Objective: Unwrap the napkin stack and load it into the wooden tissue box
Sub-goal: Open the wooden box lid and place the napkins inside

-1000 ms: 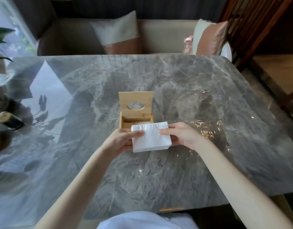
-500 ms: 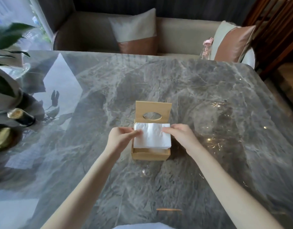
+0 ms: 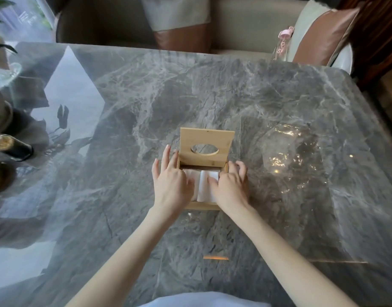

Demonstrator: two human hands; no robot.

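Napkin stack (image 3: 203, 185) seated inside wooden tissue box (image 3: 204, 204) on marble worktop (image 3: 279, 107), pressed beneath both flattened palms. Left hand (image 3: 171, 187) and right hand (image 3: 231, 188) spread loose, nothing clasped. Hinged lid (image 3: 206, 147) raised just beyond fingertips.

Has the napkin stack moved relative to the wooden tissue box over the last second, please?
Yes. The napkin stack went from in front of the wooden tissue box into its open tray, below the raised lid, pressed by both hands.
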